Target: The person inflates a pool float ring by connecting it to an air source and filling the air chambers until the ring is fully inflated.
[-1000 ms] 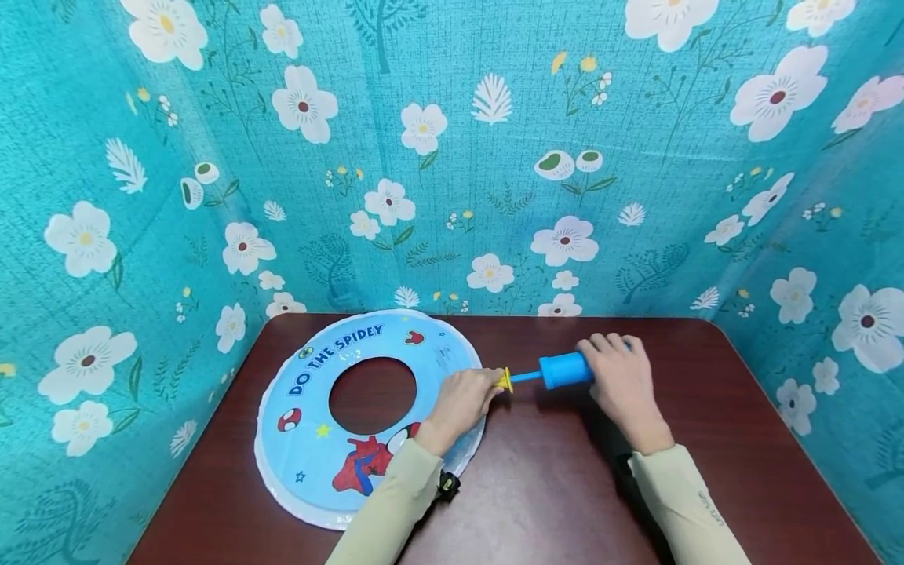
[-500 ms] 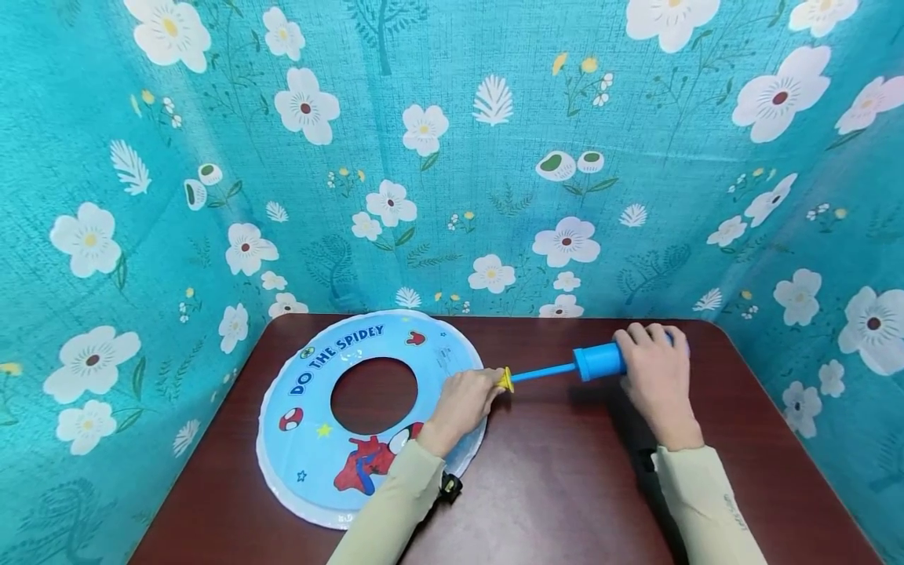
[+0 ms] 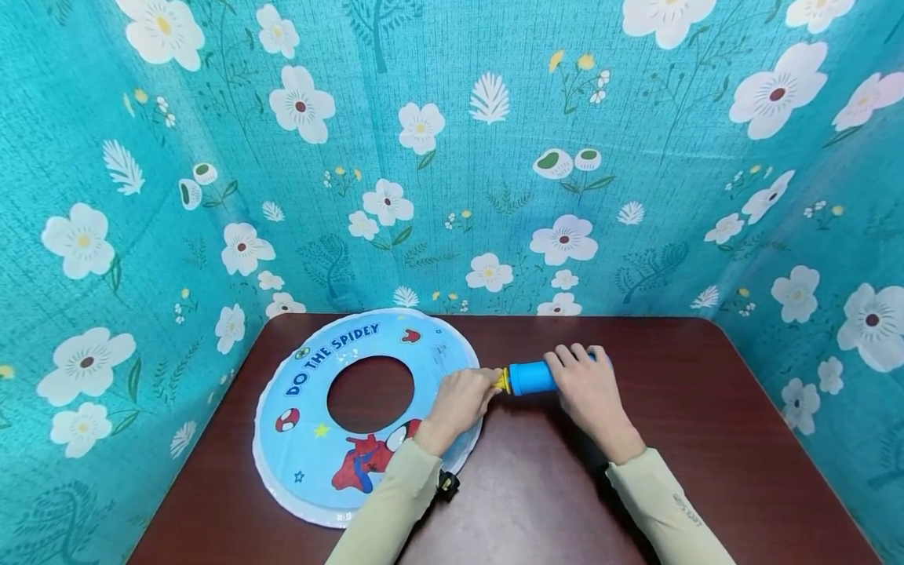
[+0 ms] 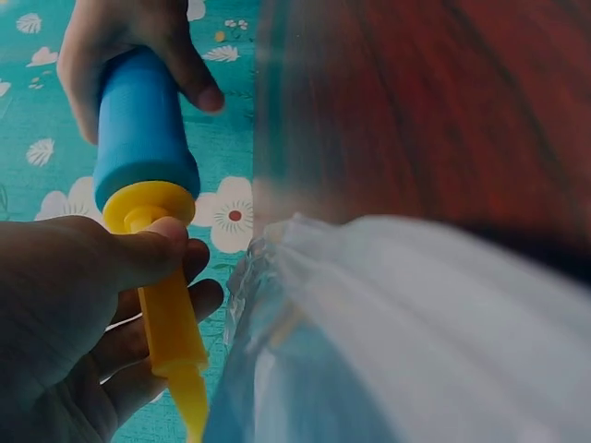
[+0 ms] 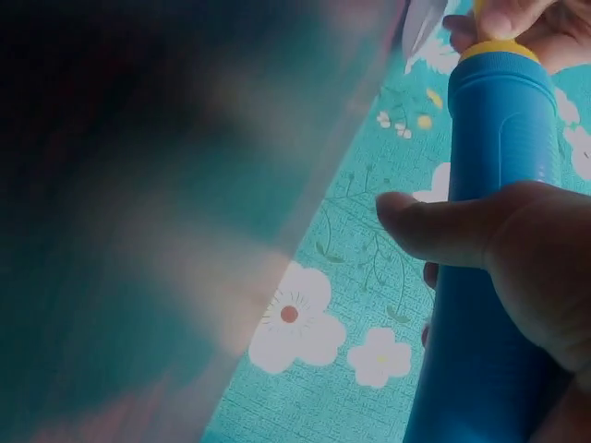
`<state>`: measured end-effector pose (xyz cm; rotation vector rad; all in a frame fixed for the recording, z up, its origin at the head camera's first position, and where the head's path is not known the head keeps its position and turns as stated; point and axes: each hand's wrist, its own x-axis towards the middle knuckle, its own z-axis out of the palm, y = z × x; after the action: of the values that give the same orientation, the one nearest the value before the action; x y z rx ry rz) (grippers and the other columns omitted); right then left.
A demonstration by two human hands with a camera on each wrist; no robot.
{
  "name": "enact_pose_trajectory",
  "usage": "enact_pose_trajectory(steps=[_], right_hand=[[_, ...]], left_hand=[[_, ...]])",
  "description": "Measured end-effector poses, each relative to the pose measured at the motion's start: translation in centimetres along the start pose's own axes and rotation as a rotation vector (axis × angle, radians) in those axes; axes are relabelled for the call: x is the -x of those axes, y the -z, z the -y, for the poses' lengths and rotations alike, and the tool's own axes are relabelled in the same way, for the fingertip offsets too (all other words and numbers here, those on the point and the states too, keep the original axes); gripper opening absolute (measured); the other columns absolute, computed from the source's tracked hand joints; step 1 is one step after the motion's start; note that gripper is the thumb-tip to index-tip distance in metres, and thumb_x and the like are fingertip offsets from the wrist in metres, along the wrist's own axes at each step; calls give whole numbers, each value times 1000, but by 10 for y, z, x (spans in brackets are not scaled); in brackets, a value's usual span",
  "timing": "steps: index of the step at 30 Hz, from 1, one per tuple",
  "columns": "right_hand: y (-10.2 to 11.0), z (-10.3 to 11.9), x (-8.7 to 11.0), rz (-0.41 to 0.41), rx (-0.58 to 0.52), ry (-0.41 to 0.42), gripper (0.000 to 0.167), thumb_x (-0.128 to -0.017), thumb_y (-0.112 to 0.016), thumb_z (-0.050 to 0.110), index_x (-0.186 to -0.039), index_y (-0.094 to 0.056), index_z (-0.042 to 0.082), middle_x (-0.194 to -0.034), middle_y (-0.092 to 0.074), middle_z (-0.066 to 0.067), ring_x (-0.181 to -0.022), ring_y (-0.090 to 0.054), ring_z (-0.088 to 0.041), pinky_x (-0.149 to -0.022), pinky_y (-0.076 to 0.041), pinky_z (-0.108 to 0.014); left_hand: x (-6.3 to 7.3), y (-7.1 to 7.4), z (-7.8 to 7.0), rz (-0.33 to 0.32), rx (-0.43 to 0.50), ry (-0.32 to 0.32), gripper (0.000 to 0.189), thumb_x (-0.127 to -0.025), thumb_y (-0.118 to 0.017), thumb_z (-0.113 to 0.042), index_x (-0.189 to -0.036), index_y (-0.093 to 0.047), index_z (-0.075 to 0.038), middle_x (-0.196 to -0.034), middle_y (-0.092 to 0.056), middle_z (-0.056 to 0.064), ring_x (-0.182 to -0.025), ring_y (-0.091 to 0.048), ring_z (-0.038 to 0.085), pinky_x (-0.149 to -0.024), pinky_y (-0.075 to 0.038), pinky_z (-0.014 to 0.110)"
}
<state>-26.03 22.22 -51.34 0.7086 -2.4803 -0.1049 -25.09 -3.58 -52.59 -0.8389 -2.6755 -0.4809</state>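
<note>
A blue hand pump (image 3: pixel 534 377) lies level between my hands, its barrel pushed right up to the round yellow flange of its nozzle. My left hand (image 3: pixel 462 399) grips the yellow nozzle (image 4: pixel 171 318), the thumb lying over it just below the flange. My right hand (image 3: pixel 588 390) is wrapped round the barrel (image 5: pixel 503 120), with the thumb across its side. To the left lies a light blue swim ring (image 3: pixel 297 447), flat and printed with a red and blue cartoon figure. My left hand overlaps its right edge in the head view. The nozzle's tip shows in the left wrist view beside the ring's clear plastic edge.
The dark reddish-brown table (image 3: pixel 706 439) runs up to a teal curtain (image 3: pixel 452 196) with white flowers, which hangs along the back and both sides. A small black device (image 3: pixel 448 484) sits under my left wrist.
My right hand draws the barrel away to the right, baring the blue rod, then pushes it back left against the yellow flange. My left hand stays in place.
</note>
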Motion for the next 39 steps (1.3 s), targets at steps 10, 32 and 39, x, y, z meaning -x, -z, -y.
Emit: enact_pose_trajectory(steps=[10, 32, 39], right_hand=[[12, -51, 11, -52, -61, -127, 51, -62, -85, -6, -109, -70, 6, -101, -72, -15, -98, -61, -39, -90, -46, -59], [6, -12, -2, -33, 47, -44, 42, -74, -88, 3, -109, -63, 3, -102, -63, -18, -96, -60, -39, -91, -48, -62], [1, 8, 0, 4, 37, 12, 47, -77, -90, 7, -118, -66, 6, -106, -67, -15, -98, -63, -36, -92, -51, -59]], left_hand=[[-1, 2, 2, 5, -21, 15, 19, -107, -67, -25, -121, -77, -17, -101, -79, -3, -82, -73, 16, -67, -58, 29], [-1, 3, 1, -19, 11, -24, 18, -106, -69, -24, -118, -77, -14, -93, -78, -2, -74, -71, 15, -63, -54, 25], [-1, 2, -1, -9, 34, -31, 19, -105, -71, -22, -121, -78, -14, -101, -81, -1, -79, -72, 13, -66, -55, 25]])
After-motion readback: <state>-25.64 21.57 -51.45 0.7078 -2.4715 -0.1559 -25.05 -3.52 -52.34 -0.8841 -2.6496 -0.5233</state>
